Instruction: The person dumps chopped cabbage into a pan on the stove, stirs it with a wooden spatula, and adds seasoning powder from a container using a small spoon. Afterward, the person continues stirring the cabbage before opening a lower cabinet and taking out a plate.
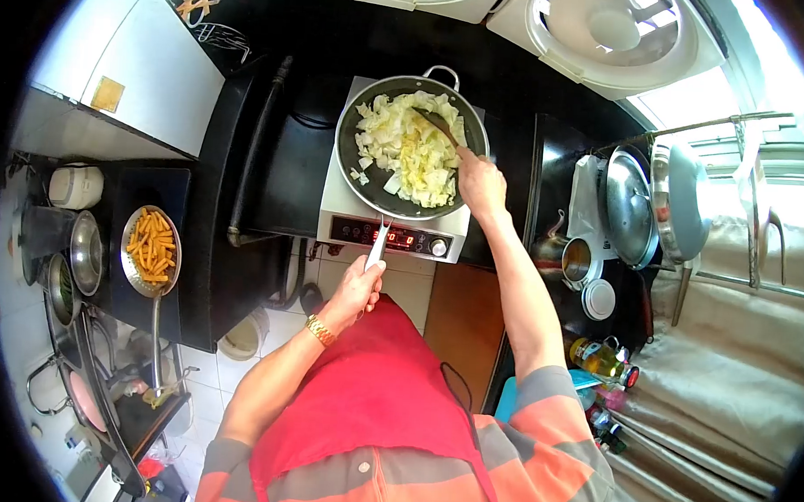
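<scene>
Chopped cabbage [415, 153] lies in a dark frying pan [379, 193], which stands on a white induction cooker [332, 199] with a lit red display. My left hand [353, 294] is closed round the pan's handle [378, 245], below the cooker's front edge. At the pan's right side, my right hand [482, 183] grips a brown spatula [439, 122], whose far end reaches into the cabbage.
On the left, a long-handled strainer [171, 281] holds orange-brown strips [154, 245] beside metal bowls [86, 252]. To the right stand a lid [631, 207], a metal cup [578, 260], a white round container [598, 299] and an oil bottle [599, 358].
</scene>
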The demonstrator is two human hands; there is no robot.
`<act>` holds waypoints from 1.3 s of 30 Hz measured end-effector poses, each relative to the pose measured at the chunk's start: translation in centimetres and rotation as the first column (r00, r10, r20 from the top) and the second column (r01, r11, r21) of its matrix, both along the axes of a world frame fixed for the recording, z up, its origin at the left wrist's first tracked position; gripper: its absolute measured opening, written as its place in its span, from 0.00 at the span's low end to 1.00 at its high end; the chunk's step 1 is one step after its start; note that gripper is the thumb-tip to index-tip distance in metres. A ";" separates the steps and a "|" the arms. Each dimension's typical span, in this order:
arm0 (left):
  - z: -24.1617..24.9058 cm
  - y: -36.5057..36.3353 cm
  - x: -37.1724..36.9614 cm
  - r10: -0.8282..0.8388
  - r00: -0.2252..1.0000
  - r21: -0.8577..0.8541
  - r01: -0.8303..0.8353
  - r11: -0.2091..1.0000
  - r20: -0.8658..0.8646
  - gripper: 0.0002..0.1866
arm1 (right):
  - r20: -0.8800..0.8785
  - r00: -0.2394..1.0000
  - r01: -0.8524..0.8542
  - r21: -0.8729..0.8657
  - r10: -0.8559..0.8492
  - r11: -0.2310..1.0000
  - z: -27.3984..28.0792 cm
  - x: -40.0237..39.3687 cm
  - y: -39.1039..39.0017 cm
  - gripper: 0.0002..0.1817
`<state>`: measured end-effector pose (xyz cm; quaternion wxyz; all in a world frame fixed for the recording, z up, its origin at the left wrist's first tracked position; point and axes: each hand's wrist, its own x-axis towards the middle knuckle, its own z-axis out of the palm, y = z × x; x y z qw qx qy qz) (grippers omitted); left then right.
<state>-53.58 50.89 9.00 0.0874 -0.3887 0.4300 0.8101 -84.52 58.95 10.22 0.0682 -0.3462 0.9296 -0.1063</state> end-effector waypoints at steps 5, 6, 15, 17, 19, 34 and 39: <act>0.1 0.0 -0.2 -0.006 1.000 -0.002 0.006 1.000 0.006 0.13 | 0.117 0.992 -0.033 -0.105 0.045 0.994 0.3 1.9 2.0 0.18; 0.1 0.0 -0.1 -0.006 1.000 0.010 0.006 1.000 -0.006 0.13 | 0.171 0.979 -0.091 -0.101 0.107 0.991 4.0 1.6 3.7 0.18; 0.2 -0.1 -0.1 -0.007 1.000 -0.005 0.007 1.000 0.011 0.13 | 0.093 0.952 -0.304 0.366 0.291 0.880 13.1 0.2 7.0 0.16; 0.2 -0.2 0.0 -0.013 1.000 -0.008 0.013 1.000 0.012 0.13 | 0.114 0.955 -0.297 0.305 0.275 0.905 8.2 0.0 5.8 0.17; 0.4 -0.4 -0.4 -0.012 1.000 -0.018 0.012 1.000 0.007 0.13 | 0.130 0.959 -0.257 0.017 0.252 0.966 3.7 -0.1 4.6 0.17; 0.5 -0.3 -0.1 -0.006 1.000 -0.030 0.006 1.000 0.019 0.13 | 0.104 0.972 -0.197 -0.141 0.213 0.970 0.0 0.1 -0.5 0.19; 0.8 -0.4 0.0 -0.011 1.000 -0.011 0.011 1.000 0.012 0.13 | 0.222 0.945 -0.213 -0.133 0.239 0.968 8.4 -0.4 3.4 0.16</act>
